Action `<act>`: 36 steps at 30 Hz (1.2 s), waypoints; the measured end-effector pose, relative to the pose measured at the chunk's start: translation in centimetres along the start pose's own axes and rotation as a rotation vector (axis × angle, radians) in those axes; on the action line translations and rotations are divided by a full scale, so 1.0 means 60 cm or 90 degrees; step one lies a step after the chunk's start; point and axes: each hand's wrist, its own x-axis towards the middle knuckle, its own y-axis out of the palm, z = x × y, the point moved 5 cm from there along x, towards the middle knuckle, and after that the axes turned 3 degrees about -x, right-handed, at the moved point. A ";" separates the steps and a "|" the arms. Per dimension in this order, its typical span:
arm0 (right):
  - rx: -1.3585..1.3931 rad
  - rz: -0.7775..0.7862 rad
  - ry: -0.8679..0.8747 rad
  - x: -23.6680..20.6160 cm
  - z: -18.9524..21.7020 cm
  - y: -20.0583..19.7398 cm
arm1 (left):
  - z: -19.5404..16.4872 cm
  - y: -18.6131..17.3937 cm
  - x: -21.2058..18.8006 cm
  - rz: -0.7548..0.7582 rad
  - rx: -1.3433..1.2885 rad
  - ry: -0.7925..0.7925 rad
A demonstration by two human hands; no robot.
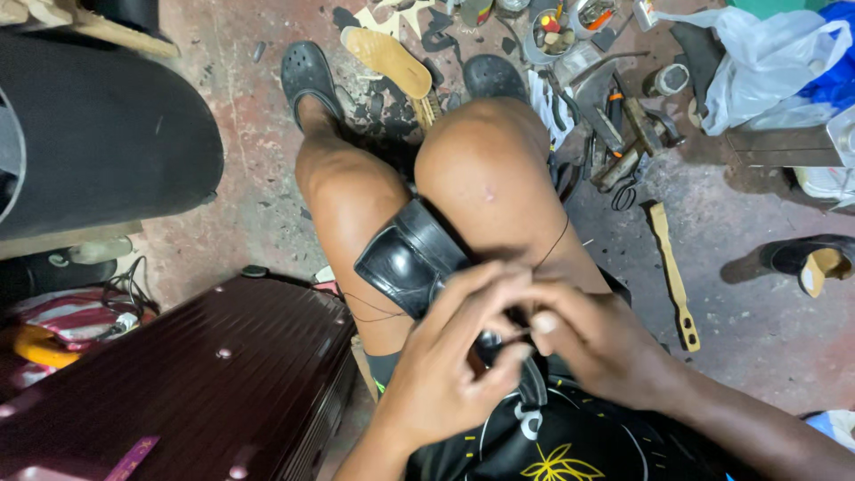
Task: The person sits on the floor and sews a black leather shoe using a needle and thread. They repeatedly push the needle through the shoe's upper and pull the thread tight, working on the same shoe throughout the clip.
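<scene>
A black leather shoe (410, 256) lies wedged between my knees, toe pointing away from me. My left hand (454, 356) closes around its rear part from the near side. My right hand (592, 343) meets it there, thumb and forefinger pinched on a thin needle-like thing at the shoe's edge; the tool itself is mostly hidden by my fingers. A dark thread (554, 245) runs from the hands up over my right thigh, and another strand loops across my left thigh (370, 312).
A dark red hard suitcase (196, 383) stands at the lower left. Hammers, pliers and other tools (614, 134) lie on the floor ahead, with a tan insole (387, 58), a wooden stick (672, 276), a black shoe (815, 258) and plastic bags (775, 62).
</scene>
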 end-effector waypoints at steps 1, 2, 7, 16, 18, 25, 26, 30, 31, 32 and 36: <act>0.152 -0.020 -0.012 0.002 -0.003 -0.010 | -0.006 -0.013 -0.012 -0.101 0.048 0.060; 0.304 -0.041 -0.026 0.001 -0.006 -0.022 | -0.014 -0.026 -0.027 -0.204 0.097 0.121; 0.433 -0.048 -0.070 -0.013 -0.004 -0.034 | 0.064 -0.104 -0.058 -0.341 -0.011 -0.157; 0.294 0.008 -0.032 0.003 0.050 0.028 | 0.147 -0.090 -0.051 0.052 0.008 -0.261; 0.295 0.019 -0.018 0.007 0.052 0.031 | 0.161 -0.096 -0.070 -0.061 -0.020 -0.207; 0.306 0.018 0.017 0.026 0.045 0.041 | 0.257 -0.206 -0.188 -0.533 -0.333 -0.154; 0.305 0.020 0.015 0.026 0.044 0.041 | 0.268 -0.222 -0.193 -0.572 -0.386 -0.170; 0.257 0.023 0.041 0.026 0.037 0.039 | 0.251 -0.231 -0.168 -0.607 -0.085 -0.332; 0.257 0.025 0.043 0.025 0.036 0.038 | 0.218 -0.222 -0.150 -0.552 0.032 -0.255; 0.255 0.031 0.043 0.025 0.036 0.039 | 0.182 -0.206 -0.134 -0.497 0.145 -0.179; 0.286 0.064 0.032 0.027 0.039 0.041 | 0.099 -0.123 -0.067 -0.156 0.229 -0.008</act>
